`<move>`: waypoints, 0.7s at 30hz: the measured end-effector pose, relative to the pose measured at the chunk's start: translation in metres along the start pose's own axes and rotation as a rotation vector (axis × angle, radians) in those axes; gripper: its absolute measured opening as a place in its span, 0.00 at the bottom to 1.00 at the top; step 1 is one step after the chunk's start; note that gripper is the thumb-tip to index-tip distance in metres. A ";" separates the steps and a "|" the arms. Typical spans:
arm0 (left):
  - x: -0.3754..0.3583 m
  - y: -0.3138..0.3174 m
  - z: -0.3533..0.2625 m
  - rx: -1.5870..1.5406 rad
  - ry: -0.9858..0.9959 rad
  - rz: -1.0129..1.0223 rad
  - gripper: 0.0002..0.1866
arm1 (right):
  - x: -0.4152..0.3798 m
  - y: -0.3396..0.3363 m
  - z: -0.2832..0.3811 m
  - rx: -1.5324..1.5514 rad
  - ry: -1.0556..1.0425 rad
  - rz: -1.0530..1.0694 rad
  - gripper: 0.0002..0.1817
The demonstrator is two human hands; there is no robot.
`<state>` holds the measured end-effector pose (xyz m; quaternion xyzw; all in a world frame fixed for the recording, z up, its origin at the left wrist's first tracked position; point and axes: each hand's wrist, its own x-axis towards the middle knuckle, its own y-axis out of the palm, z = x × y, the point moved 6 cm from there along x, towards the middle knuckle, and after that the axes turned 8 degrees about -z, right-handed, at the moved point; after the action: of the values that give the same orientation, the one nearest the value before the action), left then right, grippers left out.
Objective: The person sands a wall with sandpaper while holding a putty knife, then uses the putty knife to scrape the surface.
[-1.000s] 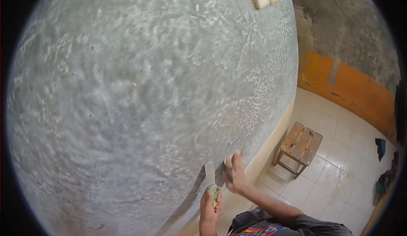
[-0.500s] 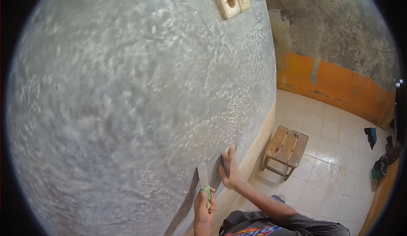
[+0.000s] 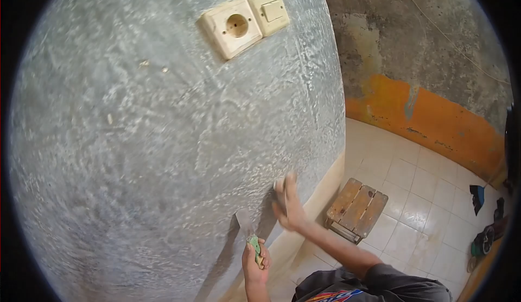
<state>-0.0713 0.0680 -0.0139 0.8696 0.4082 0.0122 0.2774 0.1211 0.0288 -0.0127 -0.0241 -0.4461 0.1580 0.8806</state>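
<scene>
My left hand (image 3: 254, 261) is wrapped around the green handle of a putty knife (image 3: 245, 223). Its flat blade points up along the grey wall (image 3: 163, 182), the tip close to the surface and its shadow beside it. Just right of the blade, my right hand (image 3: 290, 207) has its fingers apart, with the fingertips right at the wall. Nothing shows in that hand. The wall surface is rough, with raised, shiny streaks.
A socket (image 3: 237, 26) and a light switch (image 3: 272, 11) are mounted higher on the wall. A wooden stool (image 3: 358, 207) stands on the tiled floor (image 3: 404, 172) to the right. Behind it is a stained wall with an orange band (image 3: 439, 123). A blue broom head (image 3: 477, 199) lies farther right.
The view has shifted, so the socket and switch appear larger and farther left. Both hands appear slightly farther left, and my right hand's fingers look more spread. The putty knife stays in my left hand.
</scene>
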 end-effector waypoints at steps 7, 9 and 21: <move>0.013 0.044 0.017 0.039 0.017 -0.084 0.20 | 0.112 -0.065 -0.014 -0.018 0.035 -0.146 0.36; 0.024 0.055 0.022 0.044 0.007 -0.067 0.20 | 0.068 -0.043 -0.032 -0.094 -0.011 -0.046 0.37; 0.087 0.107 0.032 -0.047 -0.077 0.152 0.23 | 0.165 -0.094 -0.072 -0.084 0.030 -0.176 0.38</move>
<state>0.0700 0.0606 -0.0060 0.8912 0.3298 0.0091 0.3114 0.2931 -0.0041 0.0900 -0.0240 -0.4394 0.0608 0.8959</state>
